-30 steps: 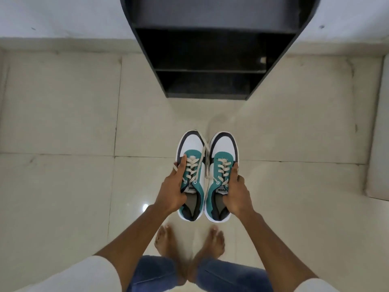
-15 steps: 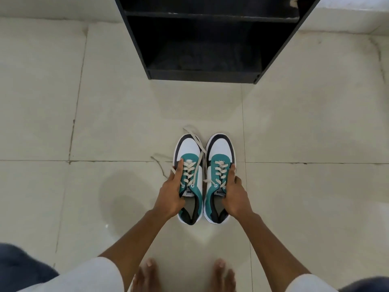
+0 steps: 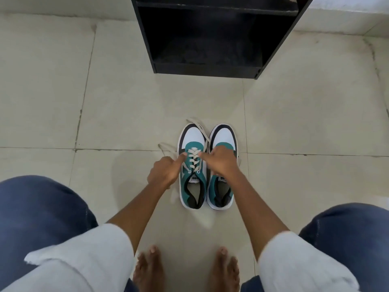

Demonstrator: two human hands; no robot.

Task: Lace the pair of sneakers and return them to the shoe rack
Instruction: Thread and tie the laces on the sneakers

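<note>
Two teal, white and black sneakers stand side by side on the tiled floor, toes pointing at the black shoe rack (image 3: pixel 207 70). The left sneaker (image 3: pixel 192 137) has a cream shoelace (image 3: pixel 194 160) crossed through its eyelets, with loose ends trailing over the toe and out to the left on the floor. My left hand (image 3: pixel 165 172) pinches the lace at its left side. My right hand (image 3: pixel 222 163) reaches across the right sneaker (image 3: pixel 223 133), hiding its laces, and pinches the left sneaker's lace at its right side.
The rack's lowest shelf (image 3: pixel 206 53) is dark and open toward me. My bare feet (image 3: pixel 186 268) are planted just behind the sneakers, and my knees in blue jeans (image 3: pixel 40 218) flank both arms. A white wall base (image 3: pixel 63 9) runs behind the rack.
The sneakers went from held up in both hands to standing on the floor. I have crouched lower. Both hands left the shoes' sides and moved onto the left sneaker's lace.
</note>
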